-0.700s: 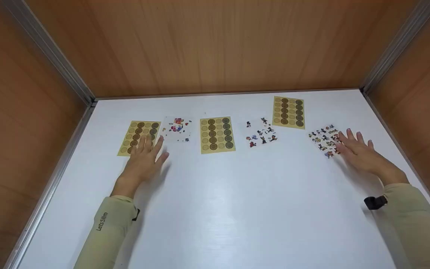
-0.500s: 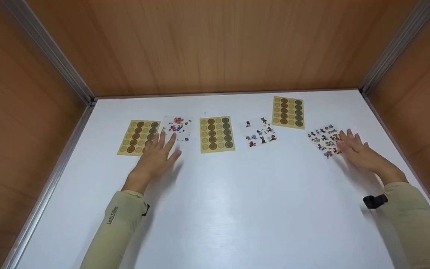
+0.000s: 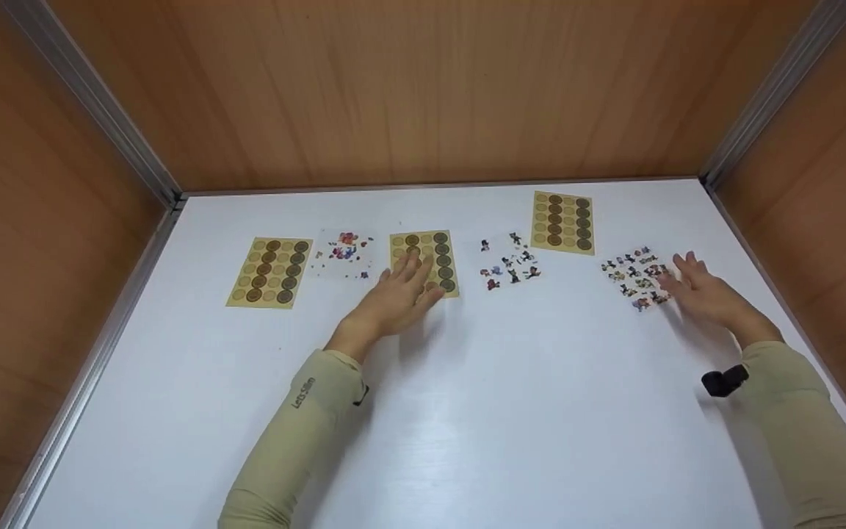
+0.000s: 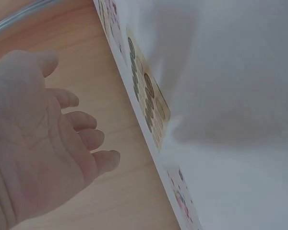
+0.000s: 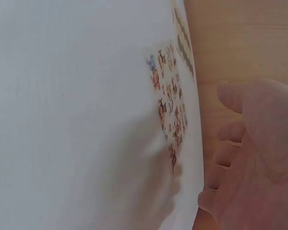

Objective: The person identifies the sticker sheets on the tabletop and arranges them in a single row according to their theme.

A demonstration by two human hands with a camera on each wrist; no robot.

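Observation:
In the head view my left hand (image 3: 393, 297) hovers over the near left part of the middle yellow sticker sheet (image 3: 446, 275), fingers spread and nothing held. Its palm faces the left wrist camera, with a shadow on the table below. My right hand (image 3: 706, 292) floats beside the right edge of a clear sticker sheet (image 3: 632, 275) printed with small cartoon figures. Its fingers are relaxed and grip nothing; in the right wrist view that same clear sheet (image 5: 165, 96) lies flat on the white table, apart from the hand.
Other sheets lie in a loose row: a yellow one (image 3: 269, 273) at left, a clear one (image 3: 342, 257) with colourful figures, another clear one (image 3: 511, 261), and a yellow one (image 3: 564, 222) at the back right. Wooden panels (image 3: 423, 95) wall the white table (image 3: 467, 411) on three sides.
My left hand has swept right, from the left yellow sheet past the first clear sheet to the middle yellow one. The right hand has barely shifted. The sheets stay in place.

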